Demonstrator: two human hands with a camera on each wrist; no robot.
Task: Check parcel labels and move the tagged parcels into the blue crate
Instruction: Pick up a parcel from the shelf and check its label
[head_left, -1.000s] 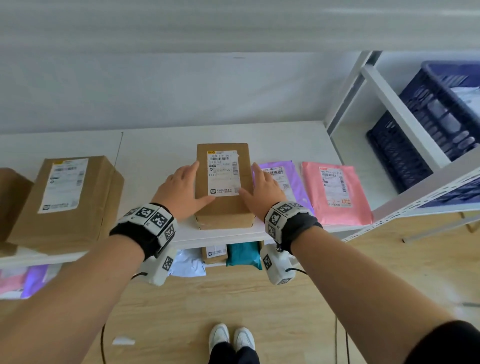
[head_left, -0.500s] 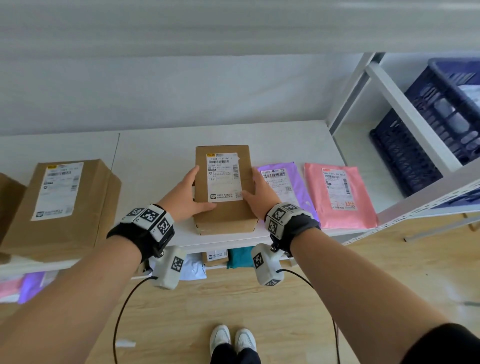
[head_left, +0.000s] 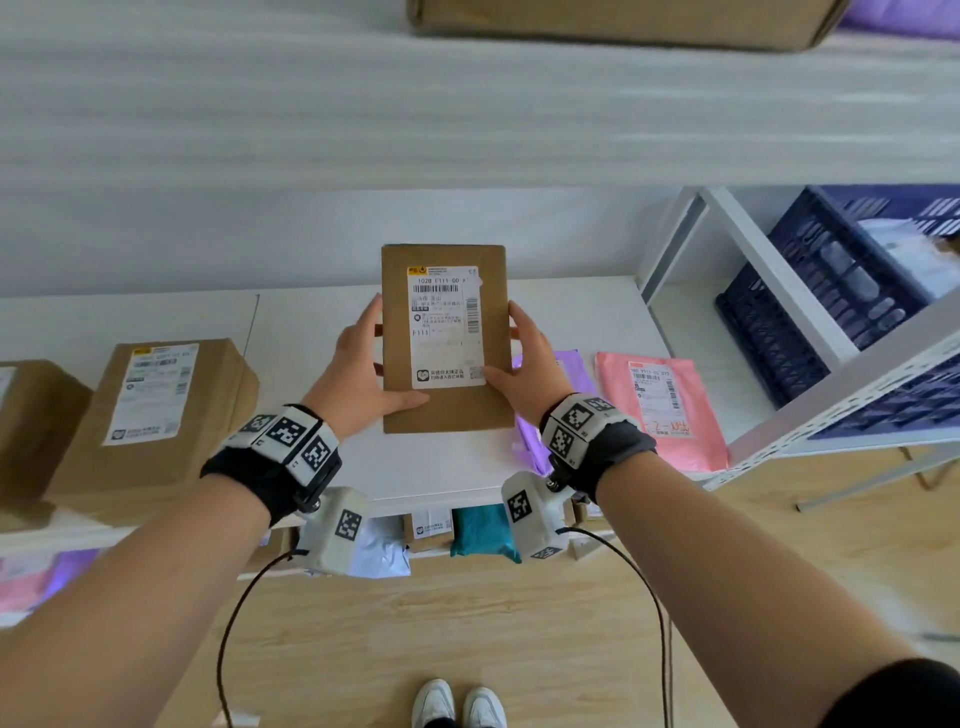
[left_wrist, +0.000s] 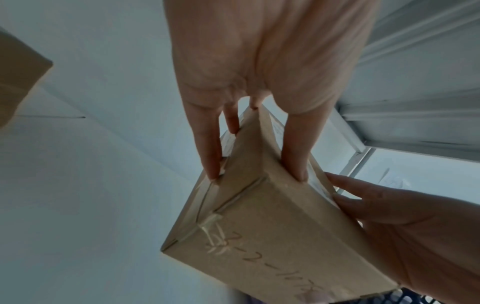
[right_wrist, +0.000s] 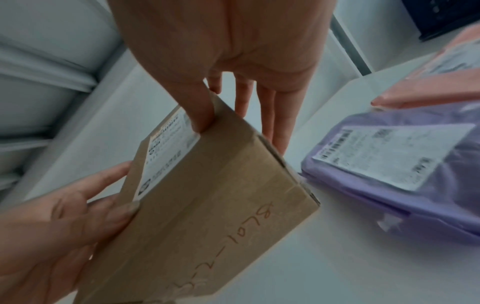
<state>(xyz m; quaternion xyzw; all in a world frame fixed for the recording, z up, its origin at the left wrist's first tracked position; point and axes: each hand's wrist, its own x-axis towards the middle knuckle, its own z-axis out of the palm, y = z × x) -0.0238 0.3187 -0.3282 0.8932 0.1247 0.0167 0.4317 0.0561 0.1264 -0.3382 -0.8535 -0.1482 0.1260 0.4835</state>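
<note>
We hold the box (head_left: 444, 338) up above the white shelf (head_left: 441, 467), between both hands, its labelled face turned toward us. It is a flat brown cardboard parcel, taller than wide, with taped seams along its edges. A white label (head_left: 447, 325) covers most of the upper face: a yellow mark in its top corner, a barcode beneath a printed code line, a second barcode running down its right side, small printed text, and a logo with a square code at the bottom. On the narrow near end, handwriting in pale marker (left_wrist: 262, 261) runs along the cardboard; in the wrist views it seems to include "2-10", but we cannot read the rest.

Our left hand (head_left: 363, 371) has the box in its grip from the left edge, thumb on the front below the label and fingers (left_wrist: 210, 144) behind. Our right hand (head_left: 524, 366) takes the right edge the same way, thumb on the label's lower corner, fingers (right_wrist: 279, 123) along the back.

Below on the shelf lie a purple mailer (head_left: 563, 369), partly hidden by the right hand, and a pink mailer (head_left: 662, 410) beside it. Larger boxes (head_left: 156, 410) stand to the left. The blue crate (head_left: 841, 291) sits in the next bay to the right, well apart from the box.
</note>
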